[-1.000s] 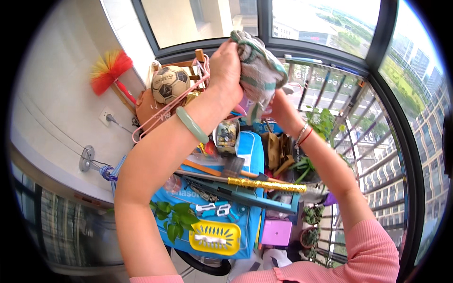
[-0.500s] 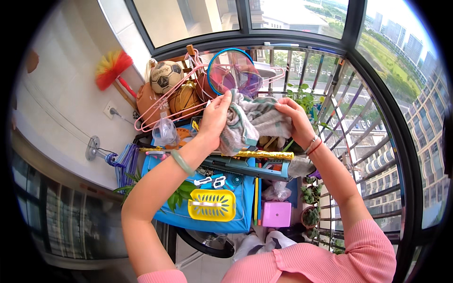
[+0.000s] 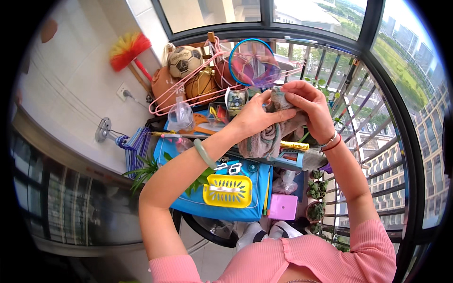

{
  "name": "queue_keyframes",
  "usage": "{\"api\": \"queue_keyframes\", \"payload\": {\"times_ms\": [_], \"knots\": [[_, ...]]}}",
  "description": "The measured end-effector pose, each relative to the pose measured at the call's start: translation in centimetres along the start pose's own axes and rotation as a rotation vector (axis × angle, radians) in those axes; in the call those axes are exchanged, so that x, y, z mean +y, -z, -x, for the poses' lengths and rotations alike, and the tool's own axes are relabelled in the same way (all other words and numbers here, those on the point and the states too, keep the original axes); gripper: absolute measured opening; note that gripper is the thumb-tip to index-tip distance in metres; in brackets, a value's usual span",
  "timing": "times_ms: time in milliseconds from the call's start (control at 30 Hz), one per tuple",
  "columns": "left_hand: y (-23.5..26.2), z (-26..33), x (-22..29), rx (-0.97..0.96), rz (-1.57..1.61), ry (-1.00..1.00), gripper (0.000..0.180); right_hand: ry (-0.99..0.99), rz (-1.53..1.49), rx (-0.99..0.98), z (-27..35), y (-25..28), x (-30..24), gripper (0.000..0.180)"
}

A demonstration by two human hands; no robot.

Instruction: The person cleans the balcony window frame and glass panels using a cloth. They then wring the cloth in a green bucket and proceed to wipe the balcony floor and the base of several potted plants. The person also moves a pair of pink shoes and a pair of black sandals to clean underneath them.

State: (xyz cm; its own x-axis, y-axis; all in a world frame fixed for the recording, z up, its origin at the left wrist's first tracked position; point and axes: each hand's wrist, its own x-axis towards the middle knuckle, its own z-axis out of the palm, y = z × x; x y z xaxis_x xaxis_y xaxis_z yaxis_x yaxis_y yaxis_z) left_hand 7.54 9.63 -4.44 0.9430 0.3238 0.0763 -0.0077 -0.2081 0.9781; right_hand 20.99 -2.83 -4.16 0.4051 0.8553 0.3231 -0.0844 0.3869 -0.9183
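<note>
A crumpled grey cloth (image 3: 259, 141) with green stripes, soft like a towel, hangs between my two hands above the cluttered blue cover (image 3: 184, 202). My left hand (image 3: 257, 115) grips it from the left, thumb stretched across the front of the folds. On the right, my right hand (image 3: 311, 108) pinches the bunched upper part between thumb and fingers. Behind the cloth's lower end, a blue-grey toy gun (image 3: 290, 160) and a gold tube (image 3: 295, 145) are partly hidden. A yellow slotted soap dish (image 3: 227, 191) lies on the cover, nearer to me.
Pink hangers (image 3: 165, 104), a football (image 3: 185, 62), a basketball (image 3: 200, 86) and a blue-rimmed net (image 3: 255, 61) crowd the back. Purple hangers (image 3: 138, 153) hang at left. A pink stool (image 3: 283, 207) and potted plants (image 3: 315, 211) stand by the railing (image 3: 373, 155) on the right.
The cloth is more bunched and has shifted right in the picture. My hands have come closer together, the left thumb now lying across the folds. The whole view has shifted slightly.
</note>
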Motion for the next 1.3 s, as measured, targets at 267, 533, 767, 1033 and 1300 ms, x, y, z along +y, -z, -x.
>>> {"api": "queue_keyframes", "payload": {"times_ms": [267, 533, 767, 1033, 1300], "knots": [[1.5, 3.3, -0.3, 0.139, 0.350, 0.020, 0.052, -0.023, 0.125, -0.028, 0.1, -1.1, 1.5, 0.026], [0.2, 4.9, -0.2, 0.214, 0.514, 0.107, 0.038, -0.230, 0.164, -0.027, 3.8, -1.1, 2.2, 0.033], [-4.7, 7.3, 0.7, 0.240, 0.583, 0.153, 0.042, -0.219, 0.065, -0.048, 7.7, 0.9, 1.3, 0.027], [-7.4, 12.7, -1.0, 0.420, 0.727, 0.150, 0.045, -0.302, -0.055, -0.211, 9.5, -1.0, 3.5, 0.020], [-6.3, 23.5, -0.8, 0.691, 0.755, 0.097, 0.045, -0.421, -0.198, -0.349, 10.9, -10.2, 5.2, 0.020]]}}
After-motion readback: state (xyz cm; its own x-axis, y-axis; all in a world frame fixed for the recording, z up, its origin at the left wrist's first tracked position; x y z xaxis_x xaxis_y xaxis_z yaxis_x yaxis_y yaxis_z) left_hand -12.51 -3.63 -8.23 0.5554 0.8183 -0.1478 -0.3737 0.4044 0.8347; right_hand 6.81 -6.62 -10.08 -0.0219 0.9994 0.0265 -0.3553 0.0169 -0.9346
